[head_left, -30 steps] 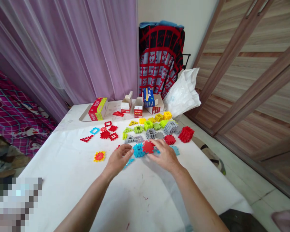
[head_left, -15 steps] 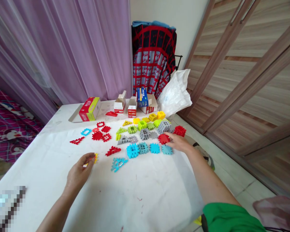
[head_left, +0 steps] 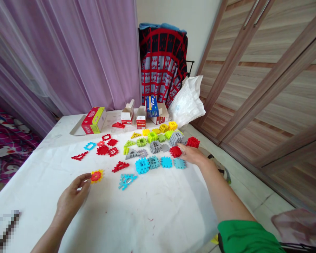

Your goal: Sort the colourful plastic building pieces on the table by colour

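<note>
The hands have parted: the left hand went from beside the blue toothed cube to the red-and-yellow toothed piece — briefly covering it, now at its left edge — while the right hand, then holding up a red toothed square, has reached the red toothed block. A green sleeve has appeared.

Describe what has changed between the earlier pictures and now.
The left hand moved left to the edge of the yellow-and-red piece; the right hand moved right to the nearer red stack. The red piece earlier between them is no longer there. The red-and-yellow box and white bag stayed put.
</note>
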{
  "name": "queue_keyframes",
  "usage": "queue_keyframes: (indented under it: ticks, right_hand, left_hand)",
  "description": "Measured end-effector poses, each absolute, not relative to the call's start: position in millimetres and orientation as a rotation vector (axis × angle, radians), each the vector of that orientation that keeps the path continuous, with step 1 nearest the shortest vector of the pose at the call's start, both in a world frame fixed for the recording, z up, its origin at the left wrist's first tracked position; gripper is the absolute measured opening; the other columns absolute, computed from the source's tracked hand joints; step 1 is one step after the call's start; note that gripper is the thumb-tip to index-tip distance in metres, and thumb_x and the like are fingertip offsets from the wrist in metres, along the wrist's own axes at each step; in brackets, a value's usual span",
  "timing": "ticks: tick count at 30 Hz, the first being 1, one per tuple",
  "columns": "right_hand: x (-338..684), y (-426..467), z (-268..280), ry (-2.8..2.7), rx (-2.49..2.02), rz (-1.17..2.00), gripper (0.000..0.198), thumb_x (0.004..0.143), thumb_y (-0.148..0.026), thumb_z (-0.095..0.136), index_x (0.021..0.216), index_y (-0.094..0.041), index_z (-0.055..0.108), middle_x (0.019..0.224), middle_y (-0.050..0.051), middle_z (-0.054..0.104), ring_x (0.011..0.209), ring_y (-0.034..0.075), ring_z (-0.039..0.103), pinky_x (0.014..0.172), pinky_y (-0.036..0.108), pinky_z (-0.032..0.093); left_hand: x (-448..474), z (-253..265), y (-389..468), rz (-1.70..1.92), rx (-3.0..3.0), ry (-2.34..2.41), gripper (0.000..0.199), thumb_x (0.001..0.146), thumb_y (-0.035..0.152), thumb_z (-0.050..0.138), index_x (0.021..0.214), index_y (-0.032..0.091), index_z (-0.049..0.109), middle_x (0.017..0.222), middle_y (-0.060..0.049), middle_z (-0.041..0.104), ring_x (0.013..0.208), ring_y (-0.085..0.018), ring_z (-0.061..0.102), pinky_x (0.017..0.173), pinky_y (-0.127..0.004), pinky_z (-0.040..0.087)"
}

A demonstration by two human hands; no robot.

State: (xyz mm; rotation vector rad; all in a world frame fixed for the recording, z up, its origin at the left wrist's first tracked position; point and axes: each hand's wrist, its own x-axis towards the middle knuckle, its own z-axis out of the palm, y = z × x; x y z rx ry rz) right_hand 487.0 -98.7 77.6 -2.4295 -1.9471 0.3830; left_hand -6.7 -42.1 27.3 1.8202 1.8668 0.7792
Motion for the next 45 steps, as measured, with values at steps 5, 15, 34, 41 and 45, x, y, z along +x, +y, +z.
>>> queue_keyframes:
  ticks: [5, 15, 34, 41, 45]
  right_hand:
    - [469.6, -107.7, 67.0, -1.862, -2.290, 0.336, 0.060, 0.083, -0.029, 0.053, 0.142, -0.021, 0.048, 0.094, 0.007, 0.072, 0.083, 0.023, 0.065, 0.066, 0.029, 0.043]
    - [390.3, -73.7, 108.8, -1.898, -1.628, 0.728, 0.052, 0.083, -0.039, 0.052, 0.131, -0.020, 0.061, 0.089, 0.005, 0.070, 0.076, 0.019, 0.063, 0.069, 0.029, 0.048]
    - [415.7, -57.1, 104.4, -1.847, -1.708, 0.650, 0.046, 0.084, -0.041, 0.053, 0.125, -0.023, 0.067, 0.092, 0.006, 0.074, 0.078, 0.022, 0.067, 0.069, 0.030, 0.051]
    - [371.0, -53.1, 104.7, -1.933, -1.629, 0.394, 0.044, 0.081, -0.029, 0.060, 0.124, -0.026, 0.065, 0.111, 0.006, 0.069, 0.087, 0.020, 0.065, 0.083, 0.033, 0.050]
    - [339.0, -56.6, 103.6, -2.077, -1.550, 0.272, 0.062, 0.077, -0.033, 0.069, 0.138, -0.029, 0.053, 0.125, 0.008, 0.062, 0.109, 0.025, 0.060, 0.092, 0.037, 0.047]
  left_hand:
    - [-10.4, 37.6, -35.4, 0.667, 1.788, 1.957, 0.037, 0.078, 0.045, 0.046, 0.101, 0.026, 0.067, 0.103, -0.004, 0.076, 0.088, -0.022, 0.071, 0.073, -0.031, 0.054]
    - [6.9, 44.6, 2.3, 0.390, 2.187, 1.964, 0.031, 0.085, 0.030, 0.050, 0.111, 0.024, 0.067, 0.113, -0.006, 0.071, 0.099, -0.021, 0.068, 0.087, -0.032, 0.052]
    - [54.2, 66.3, 60.8, 0.363, 2.217, 1.915, 0.024, 0.090, 0.033, 0.048, 0.090, 0.019, 0.068, 0.102, -0.013, 0.071, 0.106, -0.030, 0.064, 0.093, -0.043, 0.044]
    - [86.6, 85.0, 28.2, 0.710, 1.630, 1.455, 0.038, 0.080, 0.056, 0.055, 0.082, 0.018, 0.060, 0.073, -0.002, 0.065, 0.065, -0.015, 0.065, 0.050, -0.023, 0.042]
    - [118.0, 94.1, 2.4, 0.751, 1.360, 1.201, 0.046, 0.061, 0.059, 0.074, 0.073, 0.018, 0.057, 0.067, 0.001, 0.062, 0.054, -0.010, 0.057, 0.044, -0.019, 0.034]
